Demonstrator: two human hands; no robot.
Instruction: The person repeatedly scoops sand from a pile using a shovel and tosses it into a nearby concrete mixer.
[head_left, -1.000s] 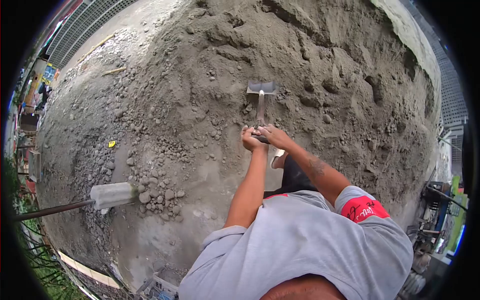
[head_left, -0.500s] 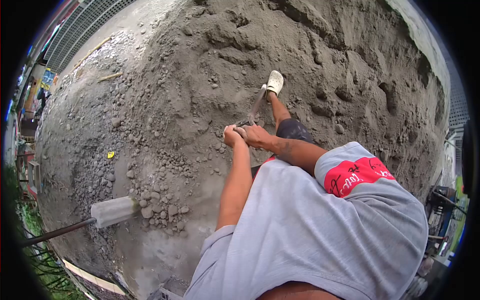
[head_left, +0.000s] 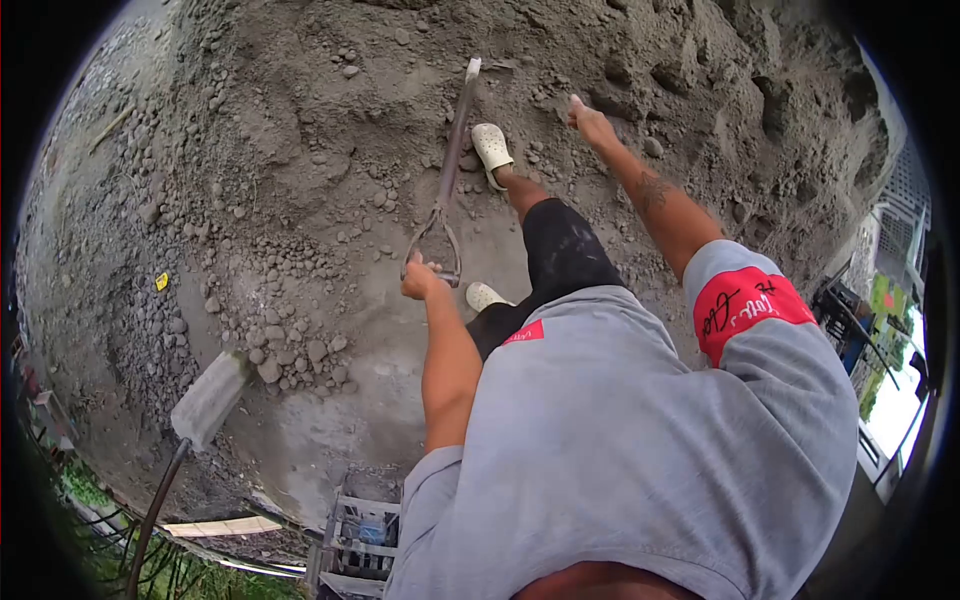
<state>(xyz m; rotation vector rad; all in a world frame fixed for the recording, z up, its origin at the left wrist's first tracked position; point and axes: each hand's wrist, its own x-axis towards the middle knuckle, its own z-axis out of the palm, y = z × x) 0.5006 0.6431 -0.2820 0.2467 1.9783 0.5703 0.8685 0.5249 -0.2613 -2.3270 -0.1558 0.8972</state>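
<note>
My left hand [head_left: 425, 277] is closed round the crossbar of a D-shaped grip on a shovel [head_left: 455, 150]. The shovel's shaft runs up to a pale end at the dirt, and its blade does not show. My right hand [head_left: 590, 121] is away from the shovel, stretched out over the dirt [head_left: 540, 75] to the right of the shaft. Its fingers look curled; whether anything is in them cannot be made out. A cream clog [head_left: 491, 150] on one foot stands just right of the shaft, and the other clog [head_left: 486, 297] is near my left hand.
Loose stones [head_left: 290, 350] lie in a heap left of my feet. A pale block [head_left: 210, 402] on a dark rod stands at the lower left. A small yellow scrap [head_left: 161, 282] lies on the gravel. A slatted crate [head_left: 362, 540] is at the bottom.
Both hands were together at the shovel's grip. My right hand has let go and moved out to the right. The view has shifted, and more of the shovel and both clogs show.
</note>
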